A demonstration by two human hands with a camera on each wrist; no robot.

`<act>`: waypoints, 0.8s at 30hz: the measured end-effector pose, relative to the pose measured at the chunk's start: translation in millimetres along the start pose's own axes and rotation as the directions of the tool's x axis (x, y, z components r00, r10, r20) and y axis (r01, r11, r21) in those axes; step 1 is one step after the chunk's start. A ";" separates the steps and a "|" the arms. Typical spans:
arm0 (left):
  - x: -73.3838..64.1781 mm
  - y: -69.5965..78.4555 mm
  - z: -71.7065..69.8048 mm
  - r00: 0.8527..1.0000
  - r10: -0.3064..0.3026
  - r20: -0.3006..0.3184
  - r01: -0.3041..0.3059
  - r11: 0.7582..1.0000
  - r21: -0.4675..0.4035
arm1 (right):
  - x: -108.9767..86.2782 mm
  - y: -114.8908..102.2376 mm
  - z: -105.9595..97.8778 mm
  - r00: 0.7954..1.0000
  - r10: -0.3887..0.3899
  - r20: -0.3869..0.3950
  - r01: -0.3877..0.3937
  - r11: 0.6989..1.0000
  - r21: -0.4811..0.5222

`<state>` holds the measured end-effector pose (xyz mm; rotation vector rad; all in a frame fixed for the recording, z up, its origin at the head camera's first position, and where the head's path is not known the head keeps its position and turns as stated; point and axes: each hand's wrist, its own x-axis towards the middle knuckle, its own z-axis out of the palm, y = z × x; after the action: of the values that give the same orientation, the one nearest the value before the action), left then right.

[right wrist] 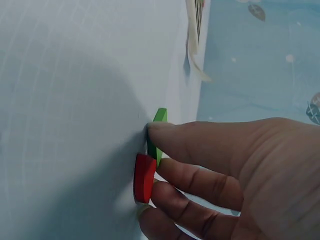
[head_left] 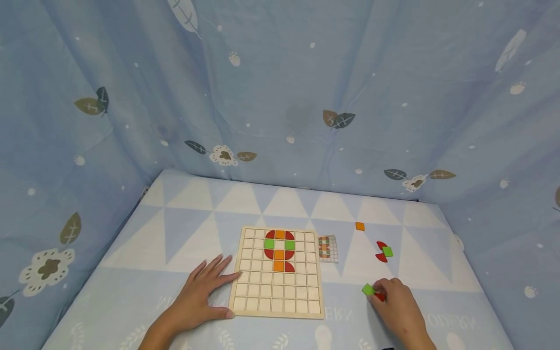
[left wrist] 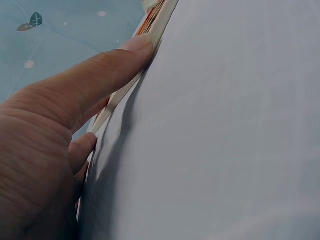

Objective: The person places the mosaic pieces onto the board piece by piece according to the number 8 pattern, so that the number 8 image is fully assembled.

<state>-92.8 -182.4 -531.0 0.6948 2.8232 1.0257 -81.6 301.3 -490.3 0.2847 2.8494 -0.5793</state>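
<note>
Head view, looking down at a table covered in a pale blue and white triangle-patterned cloth (head_left: 183, 228), with blue leaf-print fabric hung around it. A wooden grid board (head_left: 278, 272) lies flat near the middle. Red, green and orange tiles fill some of its upper squares; the lower rows are bare.

The left hand (head_left: 202, 291) lies flat on the cloth just left of the board, fingers straight and spread, holding nothing. Its thumb tip touches the board's near left corner, and the longest fingertips reach its left edge. From the left wrist view, the thumb (left wrist: 107, 75) presses against the board's thin side edge.

The right hand (head_left: 398, 304) is down on the cloth well to the right of the board, fingers curled. It pinches a green square tile (head_left: 368, 289) at its fingertips, with a red tile (head_left: 379, 296) just beside it, partly hidden under the fingers. From the right wrist view, the thumb sits on the green tile's edge and the red piece rests against the fingers below.

Farther back on the right lie two red pieces with a green square (head_left: 387, 251) between them, and a lone orange square (head_left: 359, 226). A small pattern card (head_left: 328, 248) lies against the board's upper right edge.
</note>
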 end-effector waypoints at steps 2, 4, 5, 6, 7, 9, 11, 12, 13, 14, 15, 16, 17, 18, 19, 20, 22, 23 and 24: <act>-0.2 0.1 0.0 1.000 0.002 -0.002 -0.002 1.000 -0.001 | 1.6 -0.8 0.7 1.000 0.001 -0.004 -0.001 1.000 0.004; -0.5 -0.5 0.4 1.000 0.001 -0.002 -0.001 1.000 0.000 | 2.9 -1.5 1.3 1.000 0.005 -0.005 -0.005 1.000 0.011; -0.7 -0.9 0.6 1.000 -0.001 -0.001 0.001 1.000 0.001 | 3.2 -1.5 1.5 1.000 0.008 -0.002 -0.008 1.000 0.019; -0.8 -1.0 0.7 1.000 -0.002 0.000 0.002 1.000 0.001 | 3.5 -1.8 1.6 1.000 0.014 0.002 -0.014 0.999 0.030; -0.9 -1.4 1.0 1.000 -0.004 0.002 0.004 1.000 0.003 | 3.7 -1.7 1.8 1.000 0.020 0.006 -0.021 0.999 0.042; -1.2 -2.0 1.4 1.000 -0.001 -0.002 0.001 1.000 0.004 | 3.7 -1.5 2.3 0.999 0.032 0.014 -0.033 0.997 0.071; -1.5 -2.5 1.6 1.000 0.006 -0.008 -0.006 1.000 0.007 | 3.3 -1.4 2.7 0.999 0.041 0.016 -0.042 0.994 0.099; -1.5 -2.6 1.7 1.000 0.009 -0.011 -0.009 1.000 0.007 | 3.0 -1.4 2.9 0.999 0.044 0.016 -0.046 0.993 0.112; -1.4 -2.9 1.9 1.000 0.009 -0.011 -0.008 1.000 0.008 | 2.6 -1.5 3.2 0.999 0.045 0.014 -0.046 0.991 0.124; -1.2 -2.9 2.0 1.000 0.008 -0.010 -0.008 1.000 0.009 | 2.1 -1.5 3.5 0.999 0.045 0.012 -0.046 0.990 0.137; -1.0 -3.0 2.0 1.000 0.005 -0.006 -0.005 1.000 0.010 | 1.6 -1.7 3.8 0.999 0.045 0.008 -0.046 0.988 0.148; -0.8 -2.8 1.8 1.000 -0.002 0.000 0.002 1.000 0.010 | 1.2 -2.0 4.1 0.999 0.047 0.007 -0.048 0.985 0.163; -0.5 -2.7 1.9 1.000 -0.005 0.003 0.005 1.000 0.010 | 0.8 -2.6 4.3 0.999 0.048 0.004 -0.048 0.983 0.176; -0.2 -2.6 1.7 1.000 -0.013 0.011 0.013 1.000 0.008 | 0.6 -3.3 4.5 0.999 0.048 0.002 -0.048 0.980 0.191; -0.1 -2.4 1.4 1.000 -0.020 0.018 0.020 1.000 0.004 | 0.5 -4.5 4.7 0.999 0.046 -0.002 -0.045 0.978 0.206; 0.0 -2.3 1.2 0.999 -0.024 0.023 0.024 1.000 0.000 | 0.8 -6.2 4.8 0.999 0.043 -0.006 -0.041 0.975 0.219; -0.1 -2.3 0.8 0.999 -0.032 0.033 0.032 0.999 -0.007 | 1.5 -11.4 4.5 0.999 0.019 -0.026 -0.012 0.971 0.238; -0.3 -2.3 0.6 0.999 -0.035 0.035 0.036 0.999 -0.011 | 2.0 -14.8 4.3 0.999 -0.001 -0.040 0.011 0.970 0.242; -0.6 -2.4 0.4 0.998 -0.041 0.039 0.041 0.999 -0.013 | 2.6 -19.1 4.0 0.998 -0.024 -0.053 0.036 0.969 0.246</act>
<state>-93.2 -184.1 -532.9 0.6454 2.7826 1.0136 -87.8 282.8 -487.7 0.3011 2.8324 -0.9492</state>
